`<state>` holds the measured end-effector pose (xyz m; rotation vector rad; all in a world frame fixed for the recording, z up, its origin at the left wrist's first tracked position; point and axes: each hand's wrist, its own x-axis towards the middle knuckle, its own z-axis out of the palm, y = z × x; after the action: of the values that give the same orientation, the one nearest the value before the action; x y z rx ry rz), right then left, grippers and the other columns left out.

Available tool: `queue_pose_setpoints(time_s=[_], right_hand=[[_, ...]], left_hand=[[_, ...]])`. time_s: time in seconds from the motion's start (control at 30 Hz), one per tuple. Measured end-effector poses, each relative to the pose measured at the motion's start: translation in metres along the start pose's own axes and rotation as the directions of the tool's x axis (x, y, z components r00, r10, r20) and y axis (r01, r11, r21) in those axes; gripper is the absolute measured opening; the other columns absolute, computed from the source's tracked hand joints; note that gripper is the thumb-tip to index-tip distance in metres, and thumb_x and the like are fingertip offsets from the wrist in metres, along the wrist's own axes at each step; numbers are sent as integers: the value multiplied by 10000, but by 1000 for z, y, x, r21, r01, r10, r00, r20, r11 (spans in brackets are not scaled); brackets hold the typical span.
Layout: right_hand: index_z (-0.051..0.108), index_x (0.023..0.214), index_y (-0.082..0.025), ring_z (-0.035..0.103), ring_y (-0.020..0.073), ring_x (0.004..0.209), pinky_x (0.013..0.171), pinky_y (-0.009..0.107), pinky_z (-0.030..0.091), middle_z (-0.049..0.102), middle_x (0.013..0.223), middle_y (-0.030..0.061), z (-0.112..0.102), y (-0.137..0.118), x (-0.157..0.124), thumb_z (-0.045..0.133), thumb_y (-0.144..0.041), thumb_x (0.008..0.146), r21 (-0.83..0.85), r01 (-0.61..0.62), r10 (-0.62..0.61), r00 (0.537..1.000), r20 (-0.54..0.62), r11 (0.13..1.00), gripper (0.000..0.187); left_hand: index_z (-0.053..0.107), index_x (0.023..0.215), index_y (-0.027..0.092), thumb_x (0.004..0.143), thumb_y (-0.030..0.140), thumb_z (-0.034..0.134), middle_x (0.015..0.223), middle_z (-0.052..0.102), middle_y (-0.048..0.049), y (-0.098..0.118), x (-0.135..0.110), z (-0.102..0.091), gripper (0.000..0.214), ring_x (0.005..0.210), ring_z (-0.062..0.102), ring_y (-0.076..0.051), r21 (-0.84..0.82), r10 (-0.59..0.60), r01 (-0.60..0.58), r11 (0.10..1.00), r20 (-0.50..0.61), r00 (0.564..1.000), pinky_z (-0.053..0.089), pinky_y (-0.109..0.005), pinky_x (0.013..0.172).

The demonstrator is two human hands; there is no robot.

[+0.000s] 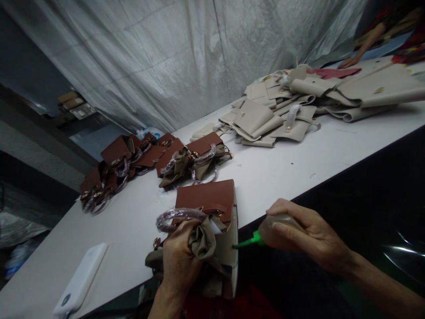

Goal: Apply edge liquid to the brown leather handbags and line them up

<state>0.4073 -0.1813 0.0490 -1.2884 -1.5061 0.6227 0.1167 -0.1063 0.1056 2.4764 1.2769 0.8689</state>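
A brown handbag lies at the table's near edge, its plastic-wrapped handle standing up. My left hand is closed around the bag's olive lining, which is bunched up out of the opening. My right hand grips a small translucent squeeze bottle with a green nozzle. The nozzle points left, its tip at the pale inner side of the bag; whether it touches is hard to tell. The bag's lower part is in shadow.
Several brown handbags with wrapped handles are heaped on the white table at the back left. Beige bag pieces are piled at the back right. A white power bank-like device lies front left. Another person's hand rests at the far right.
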Motion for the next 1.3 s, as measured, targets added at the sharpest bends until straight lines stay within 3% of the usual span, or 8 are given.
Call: queue_pose_setpoints(time_s=[0.17,0.3,0.57,0.7,0.87,1.0,1.13,1.3], right_hand=[[592,1053,-244,618,169,788,703,291,498,626,918,31,1,-4,-5,555,-252,941,-92,112,-124,983,-137,989,118],[580,1067,-250,617,149,761,669,272,504,621,903,18,0,-7,-8,530,-262,964,-11,134,-134,991,22,991,115],[560,1090,-248,615,134,736,635,243,521,596,893,18,1,-31,-24,502,-217,961,45,169,-173,980,101,985,144],[559,1111,-240,616,135,756,643,240,523,595,912,29,2,-35,-25,535,-195,943,-48,192,-192,981,-8,980,175],[559,1075,-236,608,117,706,609,221,522,587,863,14,1,-38,-26,490,-195,959,-1,190,-188,975,119,982,141],[561,1110,-231,619,123,762,646,224,527,598,907,23,1,-39,-33,537,-173,934,-78,210,-209,978,9,975,187],[566,1083,-224,605,103,696,607,206,518,591,850,8,0,-39,-32,502,-189,949,-54,191,-185,977,110,980,153],[569,1077,-224,617,111,729,625,211,522,600,875,15,0,-39,-28,538,-180,933,-122,203,-207,978,-15,972,155]], left_hand=[[671,993,195,729,152,573,945,745,-28,-1,-1,2,286,854,721,-208,9,5,-5,1000,-13,1000,552,-275,721],[666,995,214,739,168,590,935,741,-4,-1,-3,2,272,814,722,-193,12,22,-22,1000,-30,999,546,-271,698],[669,1005,190,731,148,598,953,749,-21,-1,-3,4,286,821,723,-184,9,52,-52,999,-70,996,550,-253,721],[669,1000,180,728,147,583,924,744,-28,1,-3,4,288,789,719,-185,8,63,-62,998,-80,995,552,-253,700],[679,981,203,743,149,596,919,747,-15,4,-4,4,258,785,718,-182,-4,52,-53,999,-81,995,547,-249,684],[674,977,208,724,146,617,915,745,-10,3,-5,6,267,787,713,-183,-5,39,-39,999,-80,996,544,-251,683],[679,991,204,732,149,614,921,744,-14,2,-6,9,273,794,713,-182,-5,38,-39,999,-76,996,551,-253,705],[671,982,197,740,155,612,928,742,-21,0,-5,10,253,796,714,-180,17,76,-74,997,-107,991,550,-245,690]])
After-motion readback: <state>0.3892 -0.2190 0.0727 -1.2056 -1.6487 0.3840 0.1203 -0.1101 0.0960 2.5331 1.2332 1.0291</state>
